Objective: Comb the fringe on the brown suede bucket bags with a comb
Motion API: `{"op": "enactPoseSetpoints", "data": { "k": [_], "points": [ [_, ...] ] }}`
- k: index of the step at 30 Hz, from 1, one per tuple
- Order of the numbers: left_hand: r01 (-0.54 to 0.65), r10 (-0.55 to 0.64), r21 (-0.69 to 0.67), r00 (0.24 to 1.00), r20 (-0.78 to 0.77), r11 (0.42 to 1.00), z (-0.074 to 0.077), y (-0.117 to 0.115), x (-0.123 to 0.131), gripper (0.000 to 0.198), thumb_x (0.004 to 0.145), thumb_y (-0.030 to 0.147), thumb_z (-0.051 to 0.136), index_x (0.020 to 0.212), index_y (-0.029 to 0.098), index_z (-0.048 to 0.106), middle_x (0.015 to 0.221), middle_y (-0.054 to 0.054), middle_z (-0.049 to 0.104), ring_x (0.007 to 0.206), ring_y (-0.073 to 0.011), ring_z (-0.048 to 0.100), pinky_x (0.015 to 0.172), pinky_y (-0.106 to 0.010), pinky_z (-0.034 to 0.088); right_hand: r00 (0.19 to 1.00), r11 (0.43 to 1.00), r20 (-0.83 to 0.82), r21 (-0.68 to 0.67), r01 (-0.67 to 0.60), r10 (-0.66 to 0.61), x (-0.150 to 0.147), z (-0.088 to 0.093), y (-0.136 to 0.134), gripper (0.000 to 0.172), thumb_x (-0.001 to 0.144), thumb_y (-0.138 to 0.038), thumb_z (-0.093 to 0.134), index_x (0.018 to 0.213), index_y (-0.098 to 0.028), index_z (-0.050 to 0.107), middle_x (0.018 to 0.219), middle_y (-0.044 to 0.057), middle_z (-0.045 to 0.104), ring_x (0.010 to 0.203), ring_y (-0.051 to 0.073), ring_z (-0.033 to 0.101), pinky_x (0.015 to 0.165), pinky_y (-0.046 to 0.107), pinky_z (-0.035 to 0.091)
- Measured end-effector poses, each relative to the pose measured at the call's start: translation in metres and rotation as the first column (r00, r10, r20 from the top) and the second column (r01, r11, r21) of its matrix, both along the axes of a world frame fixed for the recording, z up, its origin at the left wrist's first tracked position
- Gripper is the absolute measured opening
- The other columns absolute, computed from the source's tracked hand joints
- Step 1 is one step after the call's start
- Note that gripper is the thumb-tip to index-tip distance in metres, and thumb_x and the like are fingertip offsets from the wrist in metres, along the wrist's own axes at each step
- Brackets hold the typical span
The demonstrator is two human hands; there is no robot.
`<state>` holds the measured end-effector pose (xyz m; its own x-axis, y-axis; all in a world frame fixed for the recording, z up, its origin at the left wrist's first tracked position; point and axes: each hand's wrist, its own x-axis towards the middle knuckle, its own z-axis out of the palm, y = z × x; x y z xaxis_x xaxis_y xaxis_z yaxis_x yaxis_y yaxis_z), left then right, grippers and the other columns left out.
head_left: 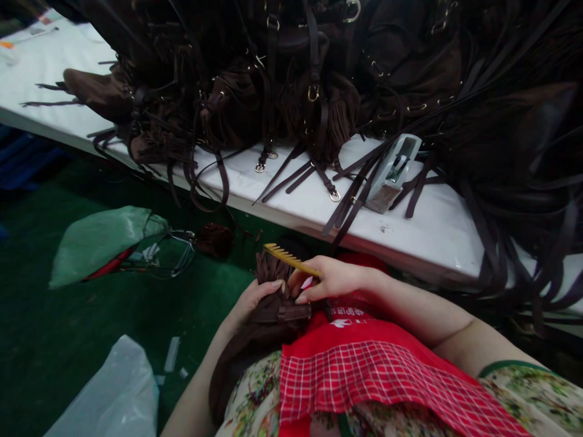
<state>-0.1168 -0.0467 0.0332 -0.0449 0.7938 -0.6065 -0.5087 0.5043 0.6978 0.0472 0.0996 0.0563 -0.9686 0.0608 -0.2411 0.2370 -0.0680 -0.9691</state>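
A dark brown fringed bag (243, 349) rests against my lap, its fringe (269, 267) sticking up at the top. My left hand (255, 298) is closed on the bag just below the fringe, thumb pointing right. My right hand (334, 278) grips a yellow comb (283, 253), whose teeth point up and to the left above the fringe. Something small and pink (308, 282) shows between the right fingers; I cannot make out what it is. The right fingertips meet the bag close to the left thumb, and they hide part of it.
Ahead runs a white table (423, 237) piled with dark brown bags (246, 97) and dangling straps with buckles. A grey-white box-shaped tool (394, 173) sits near its edge. On the green floor lie a green bag (109, 240), cords and a white plastic bag (116, 394).
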Motion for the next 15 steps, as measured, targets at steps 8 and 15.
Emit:
{"op": "enactPoseSetpoints", "data": {
  "k": [8,15],
  "points": [
    [0.008,-0.014,-0.081,0.998,-0.067,0.997,0.013,0.003,0.002,0.031,0.063,0.034,0.079,0.082,0.013,0.067,0.077,-0.003,0.070,0.074,-0.0182,0.064,0.067,-0.024,0.051,0.983,0.981,0.061,-0.100,-0.166,0.173,-0.002,-0.020,-0.019,0.030,0.069,-0.035,0.072,0.087,-0.012,0.064,0.076,-0.002,0.062,0.069,0.011,0.057,0.063,0.020,0.047],
    [0.040,-0.033,-0.140,0.998,0.052,0.989,0.007,0.004,0.003,0.041,0.066,0.034,0.077,0.100,0.014,0.064,0.085,-0.006,0.071,0.079,-0.0214,0.067,0.076,-0.031,0.053,0.943,0.942,0.021,0.041,-0.334,0.333,0.002,-0.008,0.015,0.030,0.084,-0.039,0.057,0.077,-0.011,0.064,0.068,0.000,0.060,0.061,0.009,0.050,0.060,0.019,0.042]
  ]
}}
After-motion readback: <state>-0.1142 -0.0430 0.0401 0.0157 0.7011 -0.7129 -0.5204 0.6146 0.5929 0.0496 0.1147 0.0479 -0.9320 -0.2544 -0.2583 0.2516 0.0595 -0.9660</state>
